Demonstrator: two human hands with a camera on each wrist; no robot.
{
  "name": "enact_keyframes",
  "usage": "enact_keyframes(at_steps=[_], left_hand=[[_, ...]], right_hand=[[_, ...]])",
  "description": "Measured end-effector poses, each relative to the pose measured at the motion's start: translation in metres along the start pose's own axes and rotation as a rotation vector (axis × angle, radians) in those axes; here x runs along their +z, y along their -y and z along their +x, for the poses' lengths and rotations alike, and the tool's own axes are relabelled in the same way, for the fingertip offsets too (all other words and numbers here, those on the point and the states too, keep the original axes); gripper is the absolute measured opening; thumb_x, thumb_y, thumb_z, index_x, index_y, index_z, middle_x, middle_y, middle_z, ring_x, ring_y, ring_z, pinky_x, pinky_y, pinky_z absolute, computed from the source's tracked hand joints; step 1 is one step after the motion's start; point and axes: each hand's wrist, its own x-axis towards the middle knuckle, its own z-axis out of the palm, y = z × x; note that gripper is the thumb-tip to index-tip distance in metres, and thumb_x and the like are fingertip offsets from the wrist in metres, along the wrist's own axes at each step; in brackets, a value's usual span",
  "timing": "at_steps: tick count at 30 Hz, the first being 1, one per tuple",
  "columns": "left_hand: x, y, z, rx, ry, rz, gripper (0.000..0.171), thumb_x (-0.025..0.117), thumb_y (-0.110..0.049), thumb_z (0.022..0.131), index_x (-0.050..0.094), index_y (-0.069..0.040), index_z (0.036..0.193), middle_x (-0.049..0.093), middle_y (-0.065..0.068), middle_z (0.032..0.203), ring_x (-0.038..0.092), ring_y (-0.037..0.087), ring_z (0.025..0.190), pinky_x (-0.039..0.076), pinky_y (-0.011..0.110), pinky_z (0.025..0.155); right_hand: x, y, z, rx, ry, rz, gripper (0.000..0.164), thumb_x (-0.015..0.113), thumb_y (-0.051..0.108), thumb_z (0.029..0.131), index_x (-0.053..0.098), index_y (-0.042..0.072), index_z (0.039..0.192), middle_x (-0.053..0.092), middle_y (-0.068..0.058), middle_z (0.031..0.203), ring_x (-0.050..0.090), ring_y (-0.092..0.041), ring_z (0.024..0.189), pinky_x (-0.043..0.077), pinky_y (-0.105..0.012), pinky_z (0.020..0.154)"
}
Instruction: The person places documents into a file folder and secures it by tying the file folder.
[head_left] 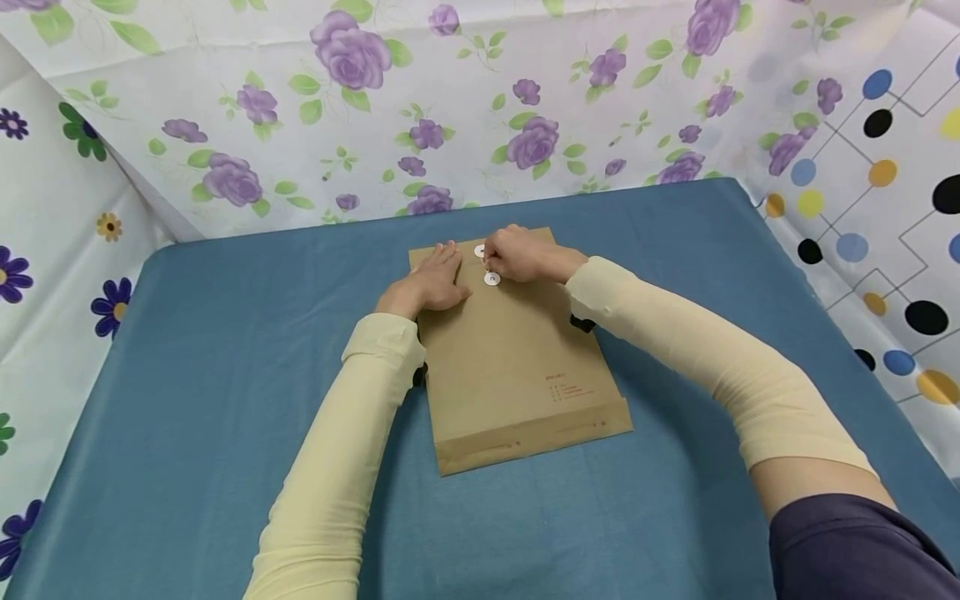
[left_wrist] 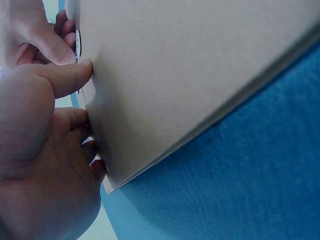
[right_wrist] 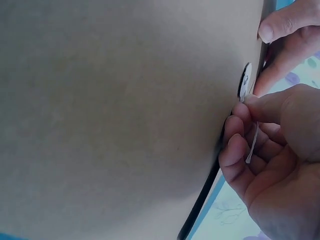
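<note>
A brown kraft paper document envelope lies on the table with its flap end away from me. Two white round paper buttons are near that end: the lower button shows whole, while my right hand partly covers the upper button. My left hand presses flat on the envelope's far left part, thumb spread toward the buttons. Between thumb and forefinger, my right hand pinches a thin white string close beside a button; the string's loose end hangs across the curled fingers.
A blue cloth covers the table. Behind it hangs a floral curtain, with more patterned cloth at the right side. Red print marks the envelope's near right part, above its folded bottom strip.
</note>
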Motion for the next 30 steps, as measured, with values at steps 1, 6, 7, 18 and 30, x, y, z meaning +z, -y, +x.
enact_keyframes(at_steps=[1, 6, 7, 18, 30], left_hand=[[0.001, 0.001, 0.002, -0.003, 0.004, -0.002, 0.077, 0.045, -0.033, 0.108, 0.002, -0.003, 0.165, -0.012, 0.012, 0.171, -0.014, 0.026, 0.156, -0.004, 0.041, 0.125], [0.002, 0.004, 0.007, -0.007, 0.009, 0.002, 0.078, 0.045, -0.036, 0.109, 0.0, -0.004, 0.164, -0.014, 0.012, 0.171, -0.016, 0.026, 0.156, -0.005, 0.039, 0.125], [0.002, 0.004, 0.008, -0.008, 0.01, 0.003, 0.078, 0.044, -0.036, 0.109, 0.0, -0.004, 0.164, -0.014, 0.011, 0.171, -0.016, 0.025, 0.156, -0.005, 0.039, 0.125], [-0.003, -0.004, -0.006, 0.019, -0.008, 0.027, 0.076, 0.045, -0.033, 0.109, 0.005, 0.001, 0.164, -0.007, 0.017, 0.171, -0.009, 0.03, 0.157, 0.0, 0.042, 0.125], [0.003, 0.004, 0.009, -0.004, 0.004, -0.011, 0.078, 0.045, -0.035, 0.108, 0.001, -0.003, 0.164, -0.013, 0.012, 0.171, -0.015, 0.026, 0.156, -0.005, 0.042, 0.125]], right_hand=[[0.0, 0.0, 0.0, 0.004, -0.002, -0.001, 0.021, 0.056, 0.006, 0.101, 0.073, 0.005, 0.088, 0.066, -0.006, 0.083, 0.051, -0.015, 0.064, 0.041, -0.03, 0.065], [0.0, -0.003, -0.003, 0.008, -0.01, -0.006, 0.019, 0.056, 0.006, 0.101, 0.07, 0.006, 0.087, 0.066, -0.007, 0.084, 0.052, -0.016, 0.066, 0.041, -0.03, 0.066], [0.001, -0.004, -0.004, 0.004, -0.012, -0.01, 0.019, 0.056, 0.005, 0.1, 0.069, 0.006, 0.086, 0.064, -0.007, 0.083, 0.052, -0.016, 0.065, 0.04, -0.03, 0.066], [0.005, -0.011, -0.016, -0.11, -0.057, 0.007, 0.023, 0.054, -0.001, 0.098, 0.057, 0.009, 0.077, 0.054, -0.004, 0.075, 0.05, -0.02, 0.07, 0.039, -0.034, 0.069], [0.009, -0.015, -0.027, -0.163, -0.08, 0.025, 0.022, 0.055, 0.0, 0.102, 0.059, 0.008, 0.082, 0.055, -0.005, 0.075, 0.05, -0.021, 0.068, 0.04, -0.035, 0.068]])
